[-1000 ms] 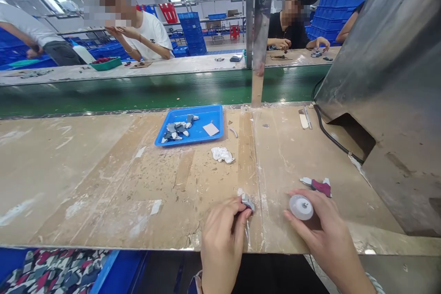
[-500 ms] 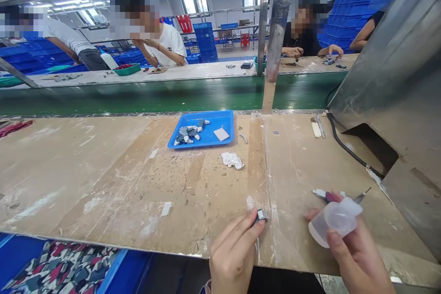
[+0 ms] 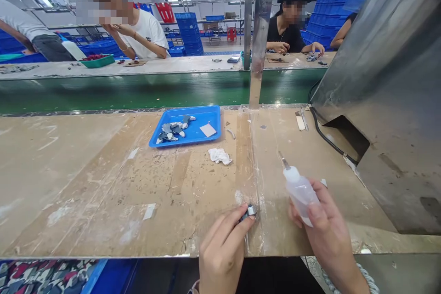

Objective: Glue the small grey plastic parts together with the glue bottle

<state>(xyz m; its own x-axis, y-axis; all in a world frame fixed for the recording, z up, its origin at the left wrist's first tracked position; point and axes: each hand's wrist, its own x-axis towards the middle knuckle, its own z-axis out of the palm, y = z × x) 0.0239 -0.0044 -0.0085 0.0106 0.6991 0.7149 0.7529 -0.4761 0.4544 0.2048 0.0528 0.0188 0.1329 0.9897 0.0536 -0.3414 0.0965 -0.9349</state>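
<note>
My left hand [image 3: 223,245] rests at the table's near edge, its thumb and fingers pinching a small grey-and-white plastic piece [image 3: 251,210] against the tabletop. To its right, my right hand [image 3: 325,223] is wrapped round a translucent squeeze bottle [image 3: 300,193] with a thin metal needle tip. The bottle leans, its tip pointing up and away to the left, apart from the small piece. A small white bit [image 3: 324,183] shows just behind my right fingers; the rest of it is hidden.
A blue tray [image 3: 193,142] holds several grey-and-white pieces and a pale square. Crumpled white tissue [image 3: 219,156] lies before it. A metal housing [image 3: 389,101] with a black cable [image 3: 325,135] stands right. Below left is a blue bin [image 3: 94,275] of pieces. Co-workers sit across the green conveyor [image 3: 138,92].
The bottle has turned from base-forward to tip-forward in my right hand and moved left. My left hand keeps its pinch on the piece. The camera view has shifted.
</note>
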